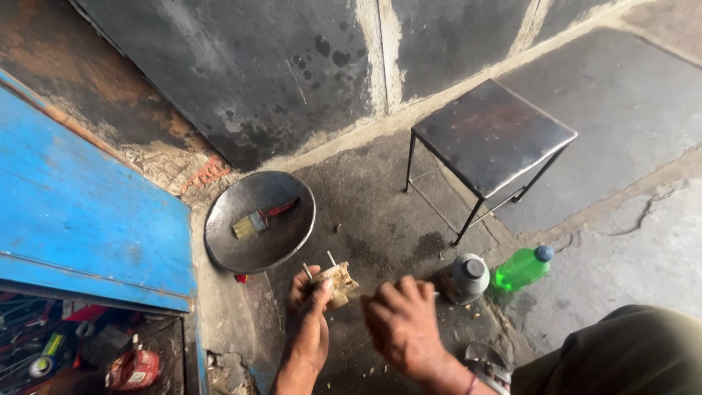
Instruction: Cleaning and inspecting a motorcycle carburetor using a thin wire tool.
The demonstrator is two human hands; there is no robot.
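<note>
My left hand (307,314) grips a small tan metal part (338,281) with two thin studs sticking up from it. It is held low over the dark concrete floor. My right hand (402,322) is closed just to the right of the part, fingers curled; a thin pale object seems to poke out past the knuckles, but I cannot tell what it is. A round metal pan (234,238) lies on the floor just beyond my left hand. In it rests a paintbrush (257,219) with a red handle.
A small black metal stool (491,135) stands at the back right. Near my right hand sit a grey capped jar (466,276) and a green plastic bottle (523,268) on its side. A blue panel (80,212) and a box of tools (73,351) fill the left. My knee (621,355) is at the lower right.
</note>
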